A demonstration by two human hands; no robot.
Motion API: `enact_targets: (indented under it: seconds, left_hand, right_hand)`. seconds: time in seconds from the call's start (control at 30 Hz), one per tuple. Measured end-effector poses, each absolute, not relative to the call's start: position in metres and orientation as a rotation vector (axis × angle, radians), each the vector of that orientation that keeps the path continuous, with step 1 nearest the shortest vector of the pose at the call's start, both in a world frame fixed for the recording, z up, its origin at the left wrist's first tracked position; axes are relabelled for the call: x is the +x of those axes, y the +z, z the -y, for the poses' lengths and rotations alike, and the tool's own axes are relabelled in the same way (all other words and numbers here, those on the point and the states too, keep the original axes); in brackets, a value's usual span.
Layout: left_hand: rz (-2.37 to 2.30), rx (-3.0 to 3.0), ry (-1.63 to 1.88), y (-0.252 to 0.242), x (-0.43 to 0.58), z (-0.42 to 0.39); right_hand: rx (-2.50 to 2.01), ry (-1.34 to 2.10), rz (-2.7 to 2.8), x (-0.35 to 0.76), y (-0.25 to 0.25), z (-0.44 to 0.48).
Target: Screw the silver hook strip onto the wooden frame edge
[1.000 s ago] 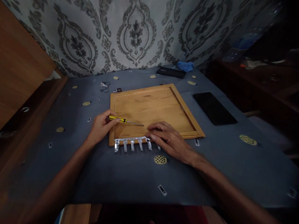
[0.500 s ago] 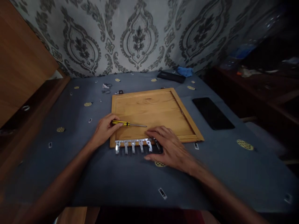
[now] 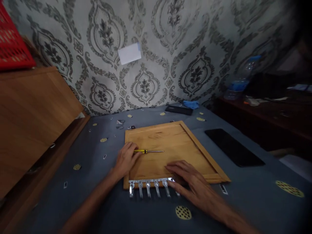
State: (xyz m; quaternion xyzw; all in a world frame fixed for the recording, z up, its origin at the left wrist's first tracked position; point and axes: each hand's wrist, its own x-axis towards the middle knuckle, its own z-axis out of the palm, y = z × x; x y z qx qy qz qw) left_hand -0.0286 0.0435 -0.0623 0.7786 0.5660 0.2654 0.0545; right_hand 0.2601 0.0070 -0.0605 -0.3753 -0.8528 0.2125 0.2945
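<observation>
With left fingers (image 3: 133,148) clamped on the yellow handle of a screwdriver (image 3: 144,151), and with right fingers (image 3: 177,169) bent, parted from the thumb, reaching over the right end of a metal hook rail (image 3: 148,185). Facing a grey patterned wall covering (image 3: 145,86). Leaning over a dark blue-grey table (image 3: 156,217) printed with yellow ovals. Seeing directly beneath both sets of fingers a framed wooden board (image 3: 156,138), flat on the table, recessed face up. Noting to its right, apart from it, a flat black slab (image 3: 234,147). Finding the hook rail along the board's near edge, nearer the body than the left fingers, with hooks jutting past that edge and the last one partly hidden by the right fingers. Pointing the screwdriver rightward across the board, with its tip near the right fingers but not touching them; cannot tell whether it touches the wood. Lastly, spotting small grey pieces (image 3: 119,122) beyond the board's far left corner
</observation>
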Motion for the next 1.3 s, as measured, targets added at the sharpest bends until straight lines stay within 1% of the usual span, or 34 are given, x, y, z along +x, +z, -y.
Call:
enact_targets:
  seconds: [0.17,0.37,0.5,0.67,0.9,1.3]
  left_hand:
    - [-1.857,2.300,0.919,-0.059,-0.040,-0.074]
    - [-2.118,2.184,0.967,-0.059,-0.093,-0.104]
    - [-2.292,2.130,0.936,-0.063,-0.123,-0.124]
    - [-2.431,2.082,0.826,-0.066,-0.135,-0.149]
    - [-2.489,2.077,0.667,-0.067,-0.143,-0.169]
    - [-2.422,2.174,0.484,-0.072,-0.163,-0.174]
  right_hand:
    - [-1.018,0.657,2.154,0.264,-0.068,-0.010]
    - [-1.060,0.678,2.055,0.267,-0.061,-0.017]
    - [-1.078,0.668,1.994,0.269,-0.062,-0.023]
    - [-1.106,0.668,1.989,0.270,-0.064,-0.023]
    - [-1.096,0.669,2.006,0.270,-0.064,-0.024]
    - [-1.100,0.678,2.009,0.269,-0.063,-0.022]
